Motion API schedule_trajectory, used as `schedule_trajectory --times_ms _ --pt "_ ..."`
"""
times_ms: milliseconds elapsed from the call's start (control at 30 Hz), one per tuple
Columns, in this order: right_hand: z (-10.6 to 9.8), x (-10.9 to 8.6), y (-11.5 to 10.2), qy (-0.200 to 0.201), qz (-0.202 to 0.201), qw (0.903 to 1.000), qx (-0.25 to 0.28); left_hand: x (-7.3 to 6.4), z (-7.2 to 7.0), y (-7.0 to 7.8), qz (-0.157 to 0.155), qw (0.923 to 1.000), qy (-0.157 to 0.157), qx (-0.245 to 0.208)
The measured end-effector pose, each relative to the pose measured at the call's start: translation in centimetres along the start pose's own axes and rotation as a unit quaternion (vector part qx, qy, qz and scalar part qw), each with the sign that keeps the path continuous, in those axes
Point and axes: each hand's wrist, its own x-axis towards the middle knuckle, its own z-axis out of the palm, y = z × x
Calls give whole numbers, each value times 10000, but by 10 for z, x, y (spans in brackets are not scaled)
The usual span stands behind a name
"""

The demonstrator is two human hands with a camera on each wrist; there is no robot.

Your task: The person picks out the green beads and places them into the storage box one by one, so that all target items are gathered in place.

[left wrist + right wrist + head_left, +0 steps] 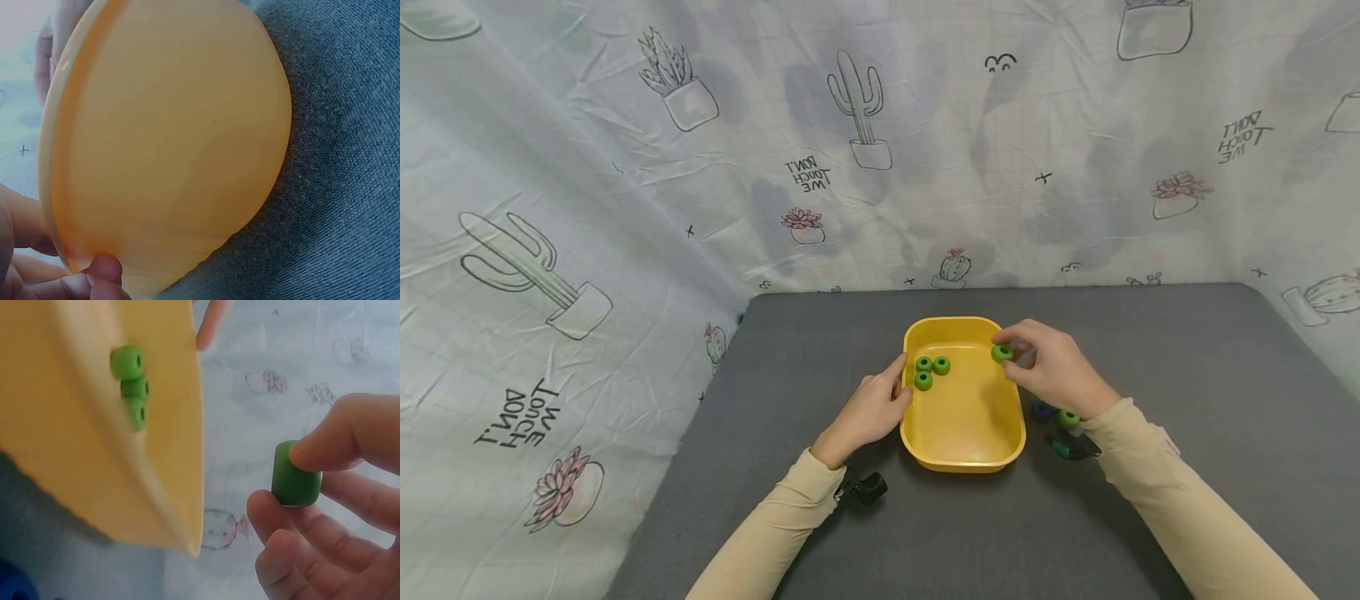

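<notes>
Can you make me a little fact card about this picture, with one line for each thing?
Right hand: pinches a green bead
Left hand: holds the left rim of a yellow tray
Inside the tray: three green beads, close together on the left
Outside the tray: a blue bead and another green bead, on the right
Table: dark gray
Behind: white cloth with plant drawings

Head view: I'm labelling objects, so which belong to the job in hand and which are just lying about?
Job:
yellow tray
three green beads inside
green bead in the right hand
probably the loose green bead

Lying about:
blue bead, perhaps
patterned cloth, backdrop only
</notes>
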Motion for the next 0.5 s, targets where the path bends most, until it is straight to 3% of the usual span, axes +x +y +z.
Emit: schedule_trajectory --times_ms 500 --pt "20 31 -16 -465 -242 9986 -41 0 1 1 -41 10000 0 19"
